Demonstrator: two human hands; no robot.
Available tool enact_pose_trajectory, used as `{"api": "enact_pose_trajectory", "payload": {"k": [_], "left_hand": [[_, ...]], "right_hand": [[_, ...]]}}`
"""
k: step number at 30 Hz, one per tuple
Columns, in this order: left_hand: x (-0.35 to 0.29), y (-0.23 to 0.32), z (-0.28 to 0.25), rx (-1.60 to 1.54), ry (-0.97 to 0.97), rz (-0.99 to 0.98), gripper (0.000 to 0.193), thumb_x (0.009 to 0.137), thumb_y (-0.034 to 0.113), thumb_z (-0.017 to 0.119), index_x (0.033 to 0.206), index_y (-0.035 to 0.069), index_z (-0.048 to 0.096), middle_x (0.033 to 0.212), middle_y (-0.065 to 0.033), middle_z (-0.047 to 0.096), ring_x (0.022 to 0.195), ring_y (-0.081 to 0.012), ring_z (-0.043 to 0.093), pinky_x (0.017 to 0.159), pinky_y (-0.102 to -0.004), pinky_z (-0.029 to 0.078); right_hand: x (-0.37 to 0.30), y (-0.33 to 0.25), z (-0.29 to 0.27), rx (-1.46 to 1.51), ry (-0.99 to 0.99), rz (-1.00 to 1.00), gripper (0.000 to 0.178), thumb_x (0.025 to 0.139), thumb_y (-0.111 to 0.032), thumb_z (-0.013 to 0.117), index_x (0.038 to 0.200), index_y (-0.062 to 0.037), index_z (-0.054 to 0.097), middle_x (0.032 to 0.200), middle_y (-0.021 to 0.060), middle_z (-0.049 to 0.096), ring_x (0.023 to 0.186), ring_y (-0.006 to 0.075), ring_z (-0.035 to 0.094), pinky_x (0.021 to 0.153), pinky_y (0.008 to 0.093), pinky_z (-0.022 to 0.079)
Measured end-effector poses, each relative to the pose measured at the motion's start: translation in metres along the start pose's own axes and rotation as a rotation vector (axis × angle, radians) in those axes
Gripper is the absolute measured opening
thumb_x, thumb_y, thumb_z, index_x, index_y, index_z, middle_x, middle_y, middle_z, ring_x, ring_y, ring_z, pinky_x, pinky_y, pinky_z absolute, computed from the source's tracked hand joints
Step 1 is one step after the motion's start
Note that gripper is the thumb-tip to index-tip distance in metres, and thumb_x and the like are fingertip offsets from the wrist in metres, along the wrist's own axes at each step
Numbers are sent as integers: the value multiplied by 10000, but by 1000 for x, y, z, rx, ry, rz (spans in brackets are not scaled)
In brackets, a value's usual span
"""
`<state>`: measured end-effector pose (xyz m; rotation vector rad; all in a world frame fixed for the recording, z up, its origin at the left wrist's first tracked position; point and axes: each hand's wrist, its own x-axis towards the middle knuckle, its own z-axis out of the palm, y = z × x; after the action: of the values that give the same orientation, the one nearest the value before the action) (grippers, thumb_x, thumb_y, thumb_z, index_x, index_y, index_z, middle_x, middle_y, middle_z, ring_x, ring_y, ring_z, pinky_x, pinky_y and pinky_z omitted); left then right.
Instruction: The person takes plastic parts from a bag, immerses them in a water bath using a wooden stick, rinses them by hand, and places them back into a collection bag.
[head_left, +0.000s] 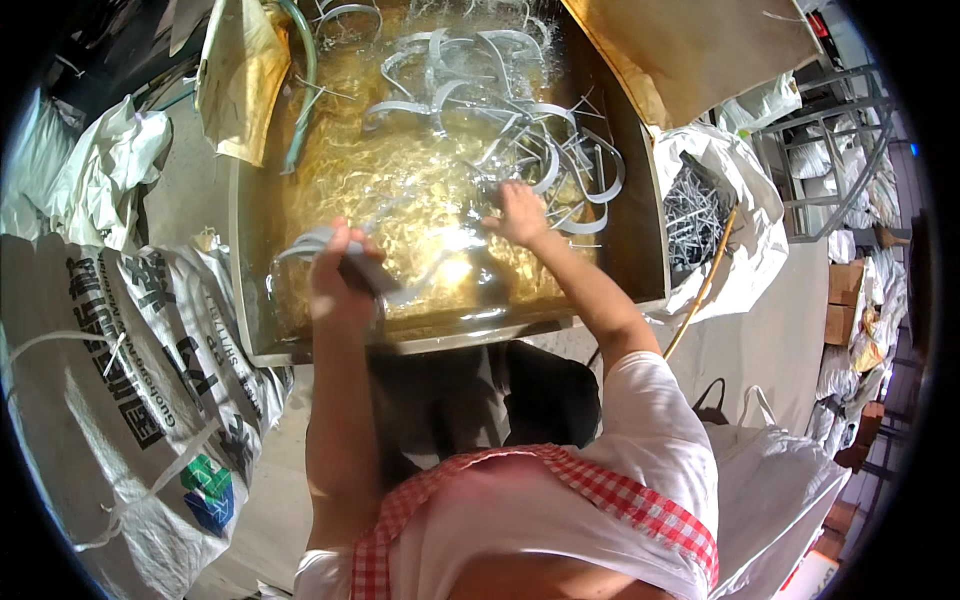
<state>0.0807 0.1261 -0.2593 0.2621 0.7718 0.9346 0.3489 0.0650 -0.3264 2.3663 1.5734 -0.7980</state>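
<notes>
A metal water tank (450, 345) stands in front of me, its shallow water rippling over a yellowish bottom. My left hand (343, 275) is closed at the tank's near left, above the water, with a grey curved plastic strip (308, 242) in it. A darker flat piece beside that hand is blurred, and I cannot tell what it is. Further right and deeper in, my right hand (522, 213) reaches over the water, thumb apart from the fingers, holding nothing I can see. Close to its fingertips lies a tangle of grey curved plastic strips (598, 170).
More curved strips (440, 85) lie at the tank's far side. A green hose (300, 130) hangs at its left. Right of the tank, a white sack (735, 165) holds many thin grey pieces, with a yellow stick (708, 275) against it. Large printed woven sacks (110, 400) fill the left.
</notes>
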Motion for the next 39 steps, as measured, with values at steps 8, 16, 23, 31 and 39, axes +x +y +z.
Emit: {"api": "enact_pose_trajectory", "payload": {"k": [8, 16, 23, 31, 39], "left_hand": [[-8, -4, 24, 180, -37, -39, 193, 803, 47, 550, 975, 45, 463, 732, -62, 535, 603, -161, 541, 541, -280, 457], [-2, -23, 4, 673, 19, 177, 210, 770, 34, 589, 959, 19, 498, 706, -88, 571, 570, -153, 548, 483, -274, 446], [-2, -37, 21, 889, -86, 96, 418, 775, 185, 657, 1095, -15, 475, 920, -101, 589, 707, -139, 579, 506, -248, 458], [-10, -22, 10, 680, -197, -47, 272, 745, 200, 676, 910, -8, 616, 763, -70, 624, 581, -139, 572, 529, -248, 467], [-10, 27, 2, 118, -78, 7, 288, 861, 140, 487, 1091, -31, 461, 952, -130, 566, 831, -206, 597, 712, -338, 486]], "right_hand": [[75, 72, 69, -166, -64, 139, 749, 734, -486, 574, 1304, -69, 326, 1280, 177, 417, 1230, 289, 350, 1040, 396, 227], [21, 3, -6, 708, -45, -137, 424, 721, -257, 658, 1047, -15, 536, 906, 135, 612, 829, 240, 601, 743, 340, 487], [-37, -74, -65, 1140, -131, -468, 554, 732, -221, 697, 1164, 12, 439, 1022, 126, 572, 862, 203, 582, 770, 319, 477], [-90, -103, -87, 686, -280, -670, 682, 729, -156, 650, 1285, 8, 290, 1232, 167, 434, 1160, 273, 415, 1002, 373, 309], [-11, 14, -86, 912, 639, -111, 301, 789, -65, 566, 1081, -17, 513, 864, 73, 607, 780, 183, 583, 671, 297, 461]]}}
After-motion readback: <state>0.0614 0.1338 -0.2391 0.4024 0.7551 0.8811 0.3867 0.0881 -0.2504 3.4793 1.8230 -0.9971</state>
